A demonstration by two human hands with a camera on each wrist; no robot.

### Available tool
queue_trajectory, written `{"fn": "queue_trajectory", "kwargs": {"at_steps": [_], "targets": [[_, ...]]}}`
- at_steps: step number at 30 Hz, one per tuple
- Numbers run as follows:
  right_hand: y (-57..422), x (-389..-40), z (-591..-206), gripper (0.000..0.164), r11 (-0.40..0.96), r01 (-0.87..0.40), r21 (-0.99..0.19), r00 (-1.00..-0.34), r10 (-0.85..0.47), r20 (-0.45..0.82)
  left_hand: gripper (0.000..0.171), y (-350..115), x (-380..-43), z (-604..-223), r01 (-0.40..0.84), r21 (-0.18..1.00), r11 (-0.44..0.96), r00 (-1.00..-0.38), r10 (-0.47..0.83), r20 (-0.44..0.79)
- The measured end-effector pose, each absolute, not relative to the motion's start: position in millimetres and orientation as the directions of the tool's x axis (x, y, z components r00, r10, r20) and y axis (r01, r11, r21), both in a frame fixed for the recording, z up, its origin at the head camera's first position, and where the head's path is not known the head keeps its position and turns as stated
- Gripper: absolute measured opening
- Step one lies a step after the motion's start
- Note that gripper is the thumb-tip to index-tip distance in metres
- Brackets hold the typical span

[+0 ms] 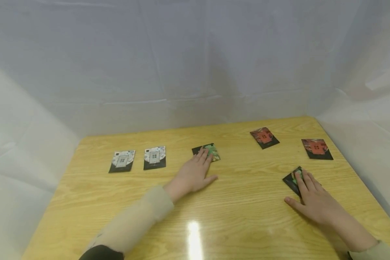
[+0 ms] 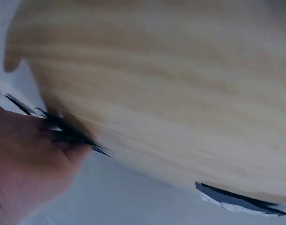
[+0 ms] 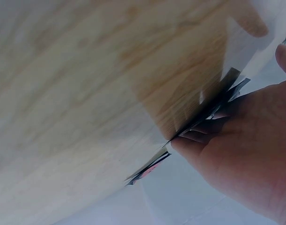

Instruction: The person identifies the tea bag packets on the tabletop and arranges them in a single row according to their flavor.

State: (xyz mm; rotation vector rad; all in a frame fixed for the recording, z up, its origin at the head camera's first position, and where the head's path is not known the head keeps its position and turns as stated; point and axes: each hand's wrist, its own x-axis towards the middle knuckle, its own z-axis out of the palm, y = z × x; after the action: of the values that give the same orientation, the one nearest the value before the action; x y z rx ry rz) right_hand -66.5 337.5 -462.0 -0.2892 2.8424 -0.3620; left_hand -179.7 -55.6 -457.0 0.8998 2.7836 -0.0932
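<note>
My left hand (image 1: 192,174) rests with straight fingers on a small flat black packet with a green picture (image 1: 213,153), near the middle of the table. Its thumb is spread to the right. On the right side, my right hand (image 1: 316,202) lies over a second black-and-green packet (image 1: 291,182), which is turned at an angle. The fingers of that hand are straight too, covering part of the packet. Seen from the side, the left hand (image 2: 30,164) touches its packet in the left wrist view, and the right hand (image 3: 245,145) does likewise in the right wrist view.
Two black-and-white packets, one at far left (image 1: 122,161) and one beside it (image 1: 154,157), lie on the wooden table (image 1: 240,213). Two black-and-red packets, one tilted (image 1: 264,137) and one near the right edge (image 1: 317,148), lie farther back. White sheeting (image 1: 133,65) surrounds the table.
</note>
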Motion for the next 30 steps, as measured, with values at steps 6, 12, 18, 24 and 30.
{"fn": "queue_trajectory", "kwargs": {"at_steps": [6,12,18,24,30], "targets": [[339.6,-66.8,-464.7,0.105,0.948,-0.158,-0.277,-0.946,-0.225,-0.231,0.089,-56.0,-171.3,-455.4,0.536,-0.015,0.844,-0.827,0.521,-0.210],[339.4,-67.3,-466.1,0.105,0.946,-0.163,-0.279,-0.948,-0.229,-0.222,0.088,-74.5,-182.6,-457.2,0.645,-0.020,0.764,-0.756,0.634,-0.162],[340.0,-67.0,-467.1,0.105,0.945,-0.159,-0.285,-0.948,-0.227,-0.223,0.086,-101.8,-207.5,-455.9,0.809,0.008,0.588,-0.580,0.799,-0.163],[340.3,-67.6,-466.7,0.106,0.943,-0.147,-0.299,-0.949,-0.219,-0.225,0.070,-114.6,-227.9,-449.4,0.905,-0.021,0.425,-0.425,0.900,-0.098],[341.2,-68.1,-468.5,0.106,0.943,-0.143,-0.299,-0.949,-0.217,-0.228,0.056,-114.3,-240.7,-446.3,0.927,-0.141,0.347,-0.366,0.920,-0.142]]}}
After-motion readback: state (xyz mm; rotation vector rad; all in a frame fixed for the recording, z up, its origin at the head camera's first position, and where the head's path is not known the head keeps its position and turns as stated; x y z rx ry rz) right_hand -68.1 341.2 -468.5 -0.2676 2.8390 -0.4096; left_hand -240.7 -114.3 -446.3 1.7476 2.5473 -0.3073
